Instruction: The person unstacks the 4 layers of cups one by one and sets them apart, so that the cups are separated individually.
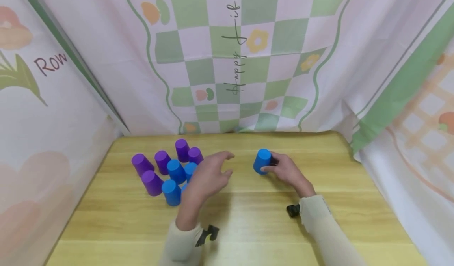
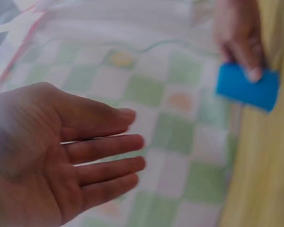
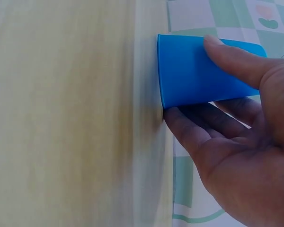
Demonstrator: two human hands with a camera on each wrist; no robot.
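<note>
My right hand grips a blue cup that is upside down, thumb on one side and fingers on the other. In the right wrist view the rim of this blue cup is at or just above the tabletop; I cannot tell whether it touches. My left hand holds nothing, and its fingers are stretched out in the left wrist view. Below and left of it stand several upside-down cups, blue ones nearer and purple ones around them. The left hand partly hides some blue cups.
The wooden table reaches back to a checkered curtain. More printed cloth hangs at the left and right sides. A small black device sits at each wrist, beside the sleeve cuffs.
</note>
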